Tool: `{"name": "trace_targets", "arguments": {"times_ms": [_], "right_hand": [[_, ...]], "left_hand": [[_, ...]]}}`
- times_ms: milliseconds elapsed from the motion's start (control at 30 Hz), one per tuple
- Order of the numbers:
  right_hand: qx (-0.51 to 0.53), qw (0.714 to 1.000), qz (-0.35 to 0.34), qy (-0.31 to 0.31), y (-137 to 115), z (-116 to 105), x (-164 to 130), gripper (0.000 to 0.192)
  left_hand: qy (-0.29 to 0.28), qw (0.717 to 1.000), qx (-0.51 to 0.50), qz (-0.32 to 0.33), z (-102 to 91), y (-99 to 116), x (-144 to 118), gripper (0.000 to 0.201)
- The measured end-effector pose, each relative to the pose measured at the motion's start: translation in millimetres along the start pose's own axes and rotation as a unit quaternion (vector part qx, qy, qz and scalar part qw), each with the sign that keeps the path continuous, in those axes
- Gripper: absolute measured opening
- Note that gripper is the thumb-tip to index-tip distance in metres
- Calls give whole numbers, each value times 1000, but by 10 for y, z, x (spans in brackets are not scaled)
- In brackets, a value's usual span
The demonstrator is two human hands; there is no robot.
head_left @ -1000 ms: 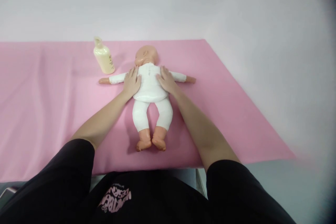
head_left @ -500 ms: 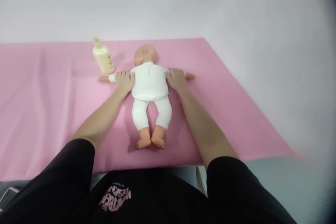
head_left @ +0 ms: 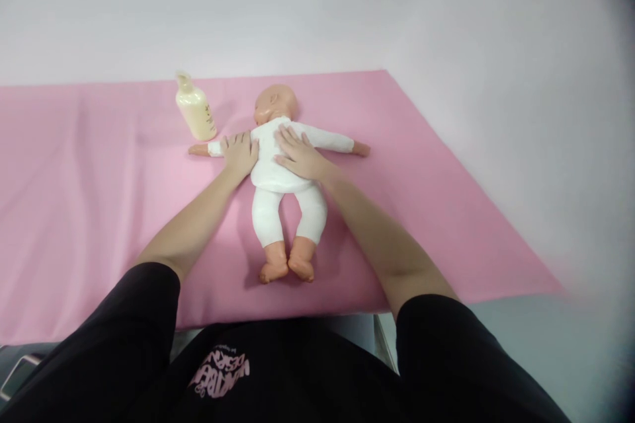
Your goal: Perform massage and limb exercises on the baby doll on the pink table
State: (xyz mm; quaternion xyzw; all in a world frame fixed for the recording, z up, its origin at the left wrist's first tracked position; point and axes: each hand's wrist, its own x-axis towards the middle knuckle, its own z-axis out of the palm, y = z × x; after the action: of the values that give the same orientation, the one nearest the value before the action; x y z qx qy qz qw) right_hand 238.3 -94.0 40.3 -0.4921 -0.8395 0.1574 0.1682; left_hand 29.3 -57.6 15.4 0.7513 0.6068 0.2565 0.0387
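A baby doll in a white suit lies on its back on the pink sheet, arms spread, bare feet toward me. My left hand rests flat on the doll's upper arm and shoulder at the left side. My right hand lies flat on the doll's chest, fingers pointing up and left. Neither hand grips anything.
A cream lotion bottle stands on the sheet just left of the doll's head. The sheet's right edge runs diagonally beside a pale floor. A grey table edge shows at the lower right, and my black sleeves fill the bottom.
Both hands slid outward from the doll's chest onto its arms. Then my right hand came back onto the chest, while my left stayed by the shoulder.
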Motion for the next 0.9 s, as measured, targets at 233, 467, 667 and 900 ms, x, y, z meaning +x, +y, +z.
{"name": "trace_targets", "arguments": {"times_ms": [233, 467, 667, 900], "right_hand": [[-27, 991, -110, -67, -544, 5, -160, 67], [89, 949, -247, -177, -621, -30, -163, 33], [337, 908, -205, -140, -451, -21, -115, 35], [504, 829, -167, -176, -402, -17, -129, 50]], "left_hand": [[-4, 1000, 22, 4, -11, -8, -1, 58], [-43, 996, 72, -10, -100, 46, 7, 59], [-98, 992, 26, 70, -130, 110, -5, 63], [-215, 936, 2, 277, 4, 199, 96, 63]]}}
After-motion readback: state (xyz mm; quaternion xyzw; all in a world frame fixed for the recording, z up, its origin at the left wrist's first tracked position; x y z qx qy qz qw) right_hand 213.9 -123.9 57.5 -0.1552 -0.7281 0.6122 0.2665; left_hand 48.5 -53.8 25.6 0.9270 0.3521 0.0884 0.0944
